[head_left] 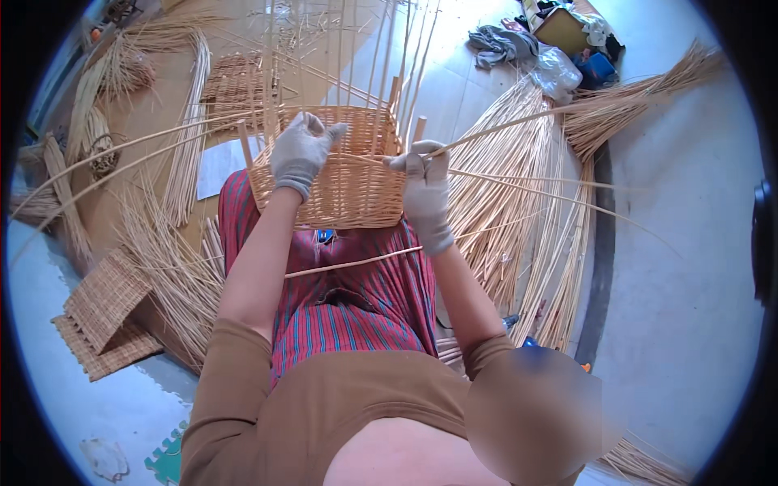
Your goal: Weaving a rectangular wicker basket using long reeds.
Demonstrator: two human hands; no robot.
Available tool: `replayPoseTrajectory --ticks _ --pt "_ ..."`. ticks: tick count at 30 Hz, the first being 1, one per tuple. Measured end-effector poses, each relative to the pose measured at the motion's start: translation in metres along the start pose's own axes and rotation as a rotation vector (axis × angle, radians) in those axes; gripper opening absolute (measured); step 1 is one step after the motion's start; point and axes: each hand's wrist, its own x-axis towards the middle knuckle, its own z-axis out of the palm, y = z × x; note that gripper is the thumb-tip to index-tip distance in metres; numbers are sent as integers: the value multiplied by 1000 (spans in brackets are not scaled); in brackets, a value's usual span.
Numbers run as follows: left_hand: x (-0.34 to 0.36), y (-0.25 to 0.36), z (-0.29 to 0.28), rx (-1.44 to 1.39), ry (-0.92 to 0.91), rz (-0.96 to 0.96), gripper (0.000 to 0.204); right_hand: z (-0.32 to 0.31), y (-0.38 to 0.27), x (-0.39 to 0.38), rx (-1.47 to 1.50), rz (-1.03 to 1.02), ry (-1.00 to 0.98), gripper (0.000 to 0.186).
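A half-woven wicker basket [352, 190] rests on my lap, with tall thin stakes rising from its far side and thick corner posts. My left hand [301, 158], in a pale work glove, lies over the basket's left part, its fingers curled; what they grip is hidden. At the right corner post [419, 130], my right hand [427, 190], gloved too, is closed on a wicker strand that crosses the woven side. Long loose strands [527, 125] stick out to the right of that hand, and others [121, 150] reach far to the left.
Bundles of wicker strands [502, 186] lie spread on the floor at the right, with more bundles [166, 275] at the left. Woven panels [105, 304] lie at the lower left, another [235, 81] farther off. Grey cloth [498, 44] and a plastic bag [557, 73] lie at the far right.
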Motion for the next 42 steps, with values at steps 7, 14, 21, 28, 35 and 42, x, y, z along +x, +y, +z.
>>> replayPoseTrajectory --ticks 7,14,21,28,35,42 --pt "-40 41 8 -28 183 482 21 -79 -29 22 119 223 296 20" --pt "-41 27 70 -269 -232 136 27 -3 -46 103 -401 -332 -97 14" --pt "-55 48 37 116 427 824 77 -43 -64 123 -126 -3 157 20" --pt "-50 33 89 196 -22 857 103 -105 16 68 -82 -51 419 15" --pt "-47 37 78 155 6 825 95 -72 -38 32 -122 -78 294 26" --pt "-56 29 97 730 -133 647 72 49 -41 -10 -380 -221 -323 28"
